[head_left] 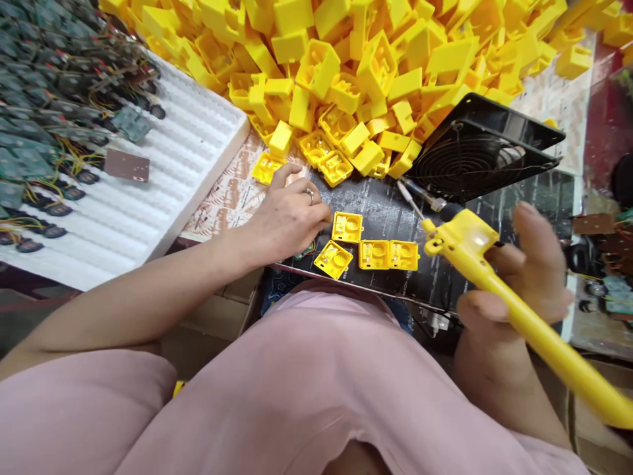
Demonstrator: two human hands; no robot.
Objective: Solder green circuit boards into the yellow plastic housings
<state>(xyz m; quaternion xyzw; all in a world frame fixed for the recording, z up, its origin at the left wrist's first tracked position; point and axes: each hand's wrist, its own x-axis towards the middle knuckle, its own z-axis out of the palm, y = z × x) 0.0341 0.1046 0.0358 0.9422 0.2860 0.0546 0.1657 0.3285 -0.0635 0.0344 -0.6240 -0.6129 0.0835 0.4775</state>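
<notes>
My left hand, with a ring on one finger, is over the dark mat, palm down, its fingers loosely bent and apart; nothing shows in them. Just right of it lie several small open yellow cases: one above, a tilted one below, and a joined pair. Part of a green circuit board shows beneath the left hand. My right hand is closed around a yellow soldering tool, whose metal tip points up and left above the mat.
A large heap of yellow cases fills the back. A black fan stands right of it. White foam at left carries many circuit boards with wires and round black parts. More boards lie at far right.
</notes>
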